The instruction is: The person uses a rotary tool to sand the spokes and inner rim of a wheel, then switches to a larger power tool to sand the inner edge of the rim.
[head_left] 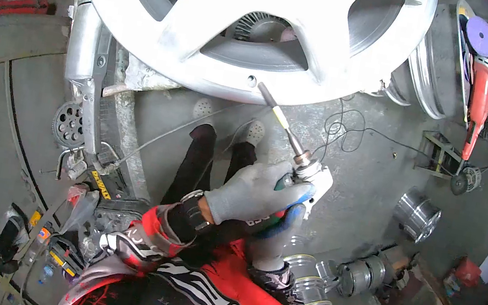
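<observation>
A large silver alloy wheel fills the top of the view, spokes facing me. Both gloved hands hold a straight die grinder with a long slim shaft. Its tip meets or nearly meets the wheel's outer rim, just beside a small round hole. My left hand, in a grey glove with a watch at the wrist, wraps round the grinder's front body. Lower on the body, my right hand grips its rear part, partly blurred and hidden behind the left hand.
At the right hangs an orange angle grinder with a purple disc. A black cable loops across the floor. Metal cylinders lie at the right. A metal machine arm stands at the left, above scattered tools and bottles.
</observation>
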`<action>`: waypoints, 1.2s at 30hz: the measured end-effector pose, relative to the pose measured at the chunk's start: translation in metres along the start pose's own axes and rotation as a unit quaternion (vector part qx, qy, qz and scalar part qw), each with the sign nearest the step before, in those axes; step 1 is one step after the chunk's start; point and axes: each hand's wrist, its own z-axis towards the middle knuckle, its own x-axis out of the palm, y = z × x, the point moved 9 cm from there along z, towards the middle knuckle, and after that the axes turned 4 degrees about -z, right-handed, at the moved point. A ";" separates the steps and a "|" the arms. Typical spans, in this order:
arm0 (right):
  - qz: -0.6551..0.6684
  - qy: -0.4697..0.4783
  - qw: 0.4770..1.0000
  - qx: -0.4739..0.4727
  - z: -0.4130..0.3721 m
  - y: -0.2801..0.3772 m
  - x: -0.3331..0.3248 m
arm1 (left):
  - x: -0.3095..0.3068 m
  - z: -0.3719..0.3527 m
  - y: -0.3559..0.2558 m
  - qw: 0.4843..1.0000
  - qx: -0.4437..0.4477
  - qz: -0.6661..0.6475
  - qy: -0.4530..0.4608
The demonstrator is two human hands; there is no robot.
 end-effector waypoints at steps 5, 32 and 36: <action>0.079 -0.050 0.996 -0.016 0.003 0.005 0.008 | -0.009 -0.007 -0.006 0.999 0.008 0.032 -0.042; 0.065 -0.036 0.996 -0.045 0.014 0.019 -0.005 | 0.006 0.018 -0.014 0.999 0.040 -0.004 0.003; 0.078 -0.063 0.990 -0.103 0.019 0.040 -0.014 | 0.029 0.042 -0.023 0.994 -0.008 0.001 0.105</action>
